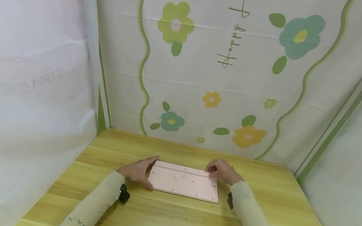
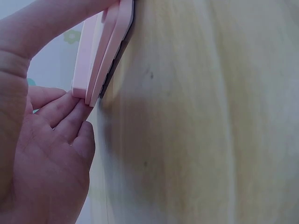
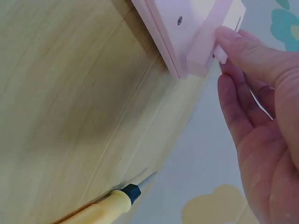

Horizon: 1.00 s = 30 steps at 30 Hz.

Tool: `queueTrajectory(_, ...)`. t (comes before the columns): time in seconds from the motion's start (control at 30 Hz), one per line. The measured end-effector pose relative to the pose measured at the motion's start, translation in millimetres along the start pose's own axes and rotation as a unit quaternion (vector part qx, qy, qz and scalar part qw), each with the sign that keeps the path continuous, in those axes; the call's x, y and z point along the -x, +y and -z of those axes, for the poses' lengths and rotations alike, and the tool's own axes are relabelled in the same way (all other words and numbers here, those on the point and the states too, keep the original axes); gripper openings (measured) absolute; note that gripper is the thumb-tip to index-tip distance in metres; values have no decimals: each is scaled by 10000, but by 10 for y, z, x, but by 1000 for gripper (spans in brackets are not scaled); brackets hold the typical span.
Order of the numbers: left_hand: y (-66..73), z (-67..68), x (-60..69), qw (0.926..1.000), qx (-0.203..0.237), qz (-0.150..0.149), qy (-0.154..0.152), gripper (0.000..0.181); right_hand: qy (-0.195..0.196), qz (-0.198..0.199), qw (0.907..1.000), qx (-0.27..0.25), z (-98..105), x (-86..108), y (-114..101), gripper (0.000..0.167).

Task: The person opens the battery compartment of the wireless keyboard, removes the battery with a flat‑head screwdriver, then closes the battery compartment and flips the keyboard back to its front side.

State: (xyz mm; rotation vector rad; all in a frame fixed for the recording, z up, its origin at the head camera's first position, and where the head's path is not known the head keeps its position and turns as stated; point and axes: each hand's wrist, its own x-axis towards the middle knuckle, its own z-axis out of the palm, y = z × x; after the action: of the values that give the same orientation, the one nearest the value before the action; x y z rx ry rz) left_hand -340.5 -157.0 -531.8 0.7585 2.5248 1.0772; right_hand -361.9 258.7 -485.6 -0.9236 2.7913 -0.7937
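Note:
A pink keyboard (image 1: 182,183) lies face down on the table, its underside dotted with several small screws and crossed by a raised ridge along the far side. Dark keys show beneath its edge in the left wrist view. My left hand (image 1: 137,170) grips its left end, thumb at the near edge and fingers at the far edge. At the far right corner, my right hand (image 1: 224,172) pinches a small pink tab (image 3: 221,54) on the ridge between thumb and fingers. A screwdriver (image 3: 105,207) with a yellow handle and black collar lies beside the right hand.
The wood-grain table (image 1: 161,220) carries the keyboard. White cloth with printed flowers (image 1: 300,37) hangs behind it, and more white cloth closes in both sides. Small black devices (image 1: 124,193) sit at both wrists.

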Motion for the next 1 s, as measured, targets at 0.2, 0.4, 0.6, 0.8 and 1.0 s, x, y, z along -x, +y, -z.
queueTrajectory(0.2,-15,3,21,10000,-74,40,33,136,-138,31,9998,-102,43,-16,-25,17)
queueTrajectory(0.4,-18,-12,48,9999,-120,60,55,136,-418,111,9984,-361,72,-59,16,14)
queueTrajectory(0.6,-27,-41,60,9999,-96,73,11,138,-433,80,9980,-445,158,-132,117,12)
queueTrajectory(0.8,-19,-14,30,10000,-27,-18,-17,136,-240,-101,9994,-246,263,-232,195,11)
queueTrajectory(1.0,-4,10,-3,10000,-21,-39,1,135,-91,-478,9983,-324,227,-288,310,12)
